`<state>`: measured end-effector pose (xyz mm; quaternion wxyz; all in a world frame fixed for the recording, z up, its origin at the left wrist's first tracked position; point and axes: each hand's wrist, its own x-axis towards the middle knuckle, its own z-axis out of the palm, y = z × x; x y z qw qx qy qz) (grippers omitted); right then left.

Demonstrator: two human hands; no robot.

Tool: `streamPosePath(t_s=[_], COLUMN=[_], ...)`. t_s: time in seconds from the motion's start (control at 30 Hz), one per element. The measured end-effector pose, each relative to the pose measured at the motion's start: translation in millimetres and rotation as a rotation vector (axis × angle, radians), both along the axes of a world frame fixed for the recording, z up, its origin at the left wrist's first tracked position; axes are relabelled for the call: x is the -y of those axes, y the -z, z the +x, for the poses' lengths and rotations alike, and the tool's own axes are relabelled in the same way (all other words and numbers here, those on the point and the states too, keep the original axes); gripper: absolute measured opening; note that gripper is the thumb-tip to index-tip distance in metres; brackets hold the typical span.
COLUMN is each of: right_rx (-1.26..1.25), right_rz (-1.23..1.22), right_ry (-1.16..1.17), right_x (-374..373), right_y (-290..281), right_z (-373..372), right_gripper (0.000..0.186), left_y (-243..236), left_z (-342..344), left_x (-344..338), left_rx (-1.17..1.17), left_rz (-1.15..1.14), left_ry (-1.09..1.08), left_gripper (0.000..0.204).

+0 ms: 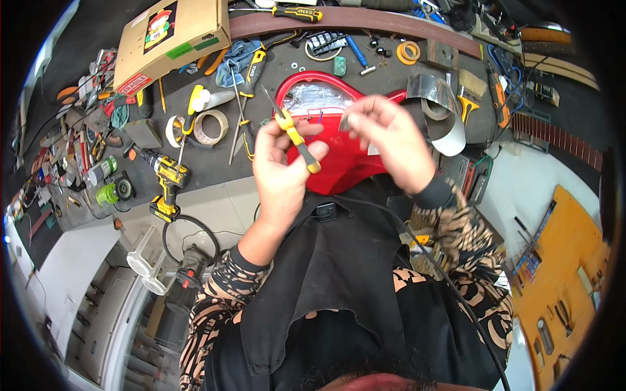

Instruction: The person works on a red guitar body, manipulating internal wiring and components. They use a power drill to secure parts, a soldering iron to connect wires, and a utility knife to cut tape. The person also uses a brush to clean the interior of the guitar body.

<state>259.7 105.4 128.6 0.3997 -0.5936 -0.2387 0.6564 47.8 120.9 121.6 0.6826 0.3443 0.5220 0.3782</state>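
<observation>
My left hand (282, 159) grips a small precision screwdriver (287, 125) with a yellow and black handle, its thin shaft pointing up and to the left. To the right of it, my right hand (391, 140), slightly blurred, pinches a small dark flat piece (344, 122) between thumb and fingers; I cannot make out its kind. Below both hands a glossy red guitar body (342, 171) lies at the bench edge against my apron. Silvery foil (316, 98) lines a hollow at its far end. Short coloured wires show by the foil, and my hands hide part of the body.
A yellow cordless drill (168, 179), masking tape rolls (210, 126) and a cardboard box (173, 42) are on the left. Curled metal sheet (433, 91), a paintbrush (471, 94) and an orange tape roll (408, 52) lie right. A black cable (430, 251) crosses my front.
</observation>
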Motion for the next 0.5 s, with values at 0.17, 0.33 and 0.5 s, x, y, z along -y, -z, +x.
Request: streamPosePath(t_s=[0.17, 0.33, 0.5], right_rx=[-0.179, -0.274, -0.094], right_rz=[0.006, 0.063, 0.298], right_ry=[0.067, -0.012, -0.308], right_x=[58.4, 98.5, 119.2], right_y=[-12.2, -35.9, -65.3], right_z=[-9.7, 20.3, 53.4], right_gripper=[0.016, 0.017, 0.024], left_y=[-21.4, -53.7, -90.5], left_z=[33.6, 64.3, 69.8], left_x=[56.5, 107.2, 135.8], left_rx=[-0.035, -0.050, -0.198], left_rz=[0.047, 0.054, 0.202], left_ry=[-0.139, -0.260, -0.080], left_gripper=[0.055, 0.050, 0.052])
